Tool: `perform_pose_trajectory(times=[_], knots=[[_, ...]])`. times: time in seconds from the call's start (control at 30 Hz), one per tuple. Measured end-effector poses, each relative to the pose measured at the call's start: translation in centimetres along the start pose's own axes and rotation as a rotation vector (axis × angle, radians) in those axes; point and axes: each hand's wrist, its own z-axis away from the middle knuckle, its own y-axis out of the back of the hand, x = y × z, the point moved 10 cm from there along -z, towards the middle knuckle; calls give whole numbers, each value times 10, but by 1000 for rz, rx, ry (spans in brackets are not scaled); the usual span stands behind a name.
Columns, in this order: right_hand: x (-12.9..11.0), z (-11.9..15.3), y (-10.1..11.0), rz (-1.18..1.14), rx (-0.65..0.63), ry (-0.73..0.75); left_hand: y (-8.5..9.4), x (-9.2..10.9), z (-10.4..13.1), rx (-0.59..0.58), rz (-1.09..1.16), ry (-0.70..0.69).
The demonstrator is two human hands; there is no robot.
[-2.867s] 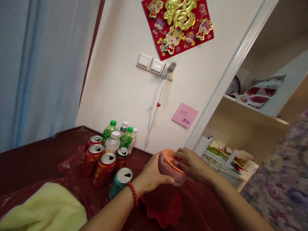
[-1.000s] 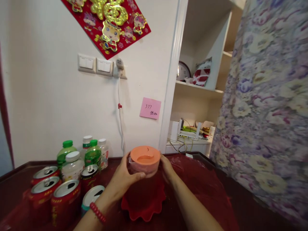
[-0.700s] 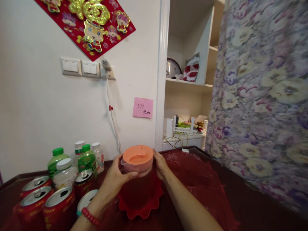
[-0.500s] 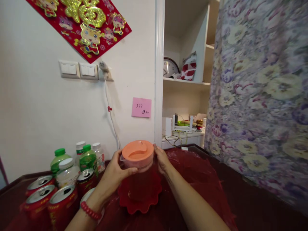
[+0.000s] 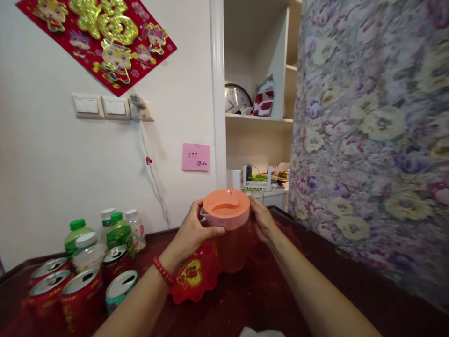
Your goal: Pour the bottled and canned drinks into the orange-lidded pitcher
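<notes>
Beside the red plate (image 5: 194, 277), holding the orange-lidded pitcher (image 5: 230, 234) with left hand (image 5: 191, 234) and right hand (image 5: 264, 222) clamped on opposite sides.

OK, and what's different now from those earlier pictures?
The clear plastic pitcher with the round orange lid has shifted right from over the red scalloped dish, baring its gold heart. The right hand, first on top of the lid, is now at the pitcher's right side. The left hand stayed on its left side. The red and teal metal cans and capped plastic bottles stayed grouped at left.
</notes>
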Motion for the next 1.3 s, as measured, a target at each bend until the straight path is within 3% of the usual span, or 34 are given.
perform_pose_trajectory(times=[0.27,0.5,0.73,0.93,1.1,1.2,1.3], knots=[[15,13,58,-100,61,-51,-43,-50,-16,-92,69,22],[41,16,82,-137,100,-85,-56,-82,-27,-136,89,83],[56,14,91,-148,104,-120,-61,-100,-38,-161,86,138],[63,14,100,-108,151,-120,-66,-107,-39,-203,110,111],[66,18,106,-34,231,-118,-74,-92,-29,-226,63,62],[61,23,110,8,278,-120,-72,-86,-21,-189,44,52],[55,33,118,47,338,-135,-58,-89,-8,-93,15,94]])
